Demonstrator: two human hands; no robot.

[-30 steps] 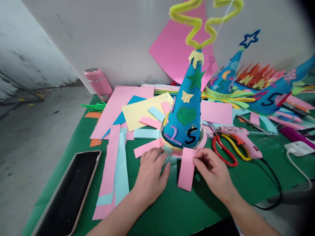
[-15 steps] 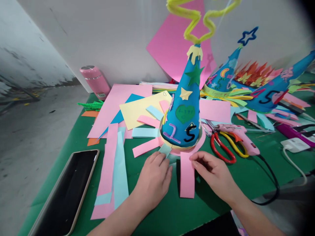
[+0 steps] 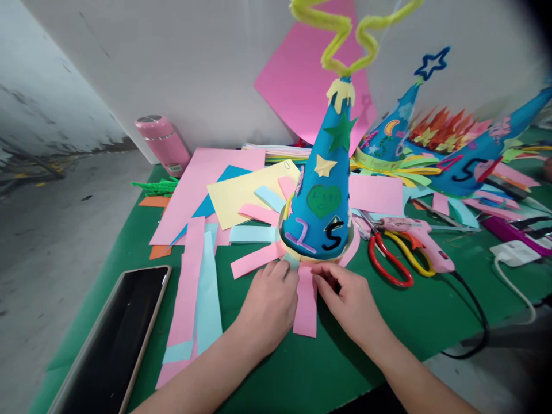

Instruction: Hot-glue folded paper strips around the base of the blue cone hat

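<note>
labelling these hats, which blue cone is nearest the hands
The blue cone bearing the green heart; the star-topped cone and the rightmost cone sit farther right.

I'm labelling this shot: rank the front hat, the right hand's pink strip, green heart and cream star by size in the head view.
1. Front hat
2. Pink strip, partly covered
3. Green heart
4. Cream star

Pink strip (image 3: 306, 305) partly hidden, yellow topper (image 3: 338, 22) cropped above, phone (image 3: 114, 339) cropped below
</note>
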